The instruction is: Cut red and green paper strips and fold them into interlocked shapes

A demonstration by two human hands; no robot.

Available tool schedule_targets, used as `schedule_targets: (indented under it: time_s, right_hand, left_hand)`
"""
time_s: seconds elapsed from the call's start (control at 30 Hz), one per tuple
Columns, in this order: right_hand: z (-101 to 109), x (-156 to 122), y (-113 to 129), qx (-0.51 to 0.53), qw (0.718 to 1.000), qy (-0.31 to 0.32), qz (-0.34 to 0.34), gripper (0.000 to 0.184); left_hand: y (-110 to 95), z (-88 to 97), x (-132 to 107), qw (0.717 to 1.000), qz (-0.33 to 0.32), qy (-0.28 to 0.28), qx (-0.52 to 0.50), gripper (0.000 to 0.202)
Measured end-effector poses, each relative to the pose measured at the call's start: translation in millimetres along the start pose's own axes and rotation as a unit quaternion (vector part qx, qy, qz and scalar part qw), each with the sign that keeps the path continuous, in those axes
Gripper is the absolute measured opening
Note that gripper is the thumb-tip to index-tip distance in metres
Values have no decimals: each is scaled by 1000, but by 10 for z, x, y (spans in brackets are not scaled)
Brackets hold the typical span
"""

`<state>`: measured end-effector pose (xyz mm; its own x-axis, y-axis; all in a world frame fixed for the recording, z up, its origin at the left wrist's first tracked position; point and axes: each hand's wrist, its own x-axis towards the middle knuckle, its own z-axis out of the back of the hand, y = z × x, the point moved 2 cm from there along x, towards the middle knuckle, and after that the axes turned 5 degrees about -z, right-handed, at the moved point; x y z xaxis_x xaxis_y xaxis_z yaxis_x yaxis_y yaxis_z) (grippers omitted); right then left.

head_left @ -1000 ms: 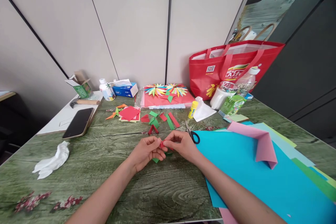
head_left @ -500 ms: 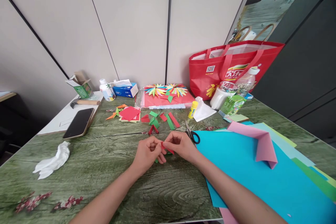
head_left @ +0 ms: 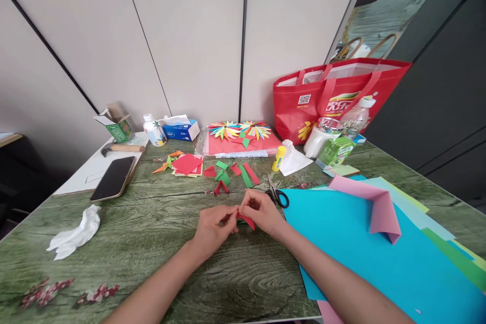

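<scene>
Between my two hands is a small folded piece of red paper (head_left: pixel 247 220), pinched from both sides above the table. My left hand (head_left: pixel 215 226) is closed on its left end with thumb and fingertips. My right hand (head_left: pixel 261 211) pinches it from the right, thumb against forefinger. A bit of green shows under the red piece, partly hidden by my fingers. Just beyond my hands lie a folded red paper piece (head_left: pixel 221 188), green folded pieces (head_left: pixel 223 177) and a green strip (head_left: pixel 246 176) beside a red strip (head_left: pixel 251 173). Black-handled scissors (head_left: pixel 278 195) lie beside my right hand.
Large blue paper sheets (head_left: pixel 341 253) with a folded pink piece (head_left: pixel 383 207) cover the right side. A yellow glue stick (head_left: pixel 278 158) stands at the back, near a red bag (head_left: pixel 304 106). On the left are a phone (head_left: pixel 114 178), a hammer (head_left: pixel 123 148) and crumpled tissue (head_left: pixel 76 233).
The fingers of my left hand have curled in, and its wrist has turned slightly. More of the red piece now shows below my fingertips. Things on the table stay where they were.
</scene>
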<state>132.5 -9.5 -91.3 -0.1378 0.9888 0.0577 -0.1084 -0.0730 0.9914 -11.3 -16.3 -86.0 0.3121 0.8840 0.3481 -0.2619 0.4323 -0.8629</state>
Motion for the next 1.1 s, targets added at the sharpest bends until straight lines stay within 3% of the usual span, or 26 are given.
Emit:
schedule_targets:
  time_s: [0.2, 0.37, 0.5, 0.67, 0.8, 1.1]
  right_hand:
    - [9, 14, 62, 64, 996, 60, -27, 18]
    - [27, 26, 53, 55, 997, 45, -23, 21]
    - [42, 37, 15, 22, 1000, 10, -16, 21]
    - [53, 16, 50, -16, 1000, -3, 8, 16]
    - [49, -7, 91, -47, 998, -12, 30, 13]
    - [22, -6, 72, -66, 997, -8, 31, 10]
  left_hand:
    - [-10, 38, 59, 990, 93, -53, -94, 10]
    - [-22, 43, 75, 988, 98, -56, -105, 9]
    - [-54, 26, 94, 980, 119, -30, -156, 16]
    - [-34, 21, 132, 928, 206, 40, -307, 28]
    - [-7, 33, 129, 907, 241, 80, -336, 24]
    - [1, 29, 126, 938, 202, 47, -277, 25]
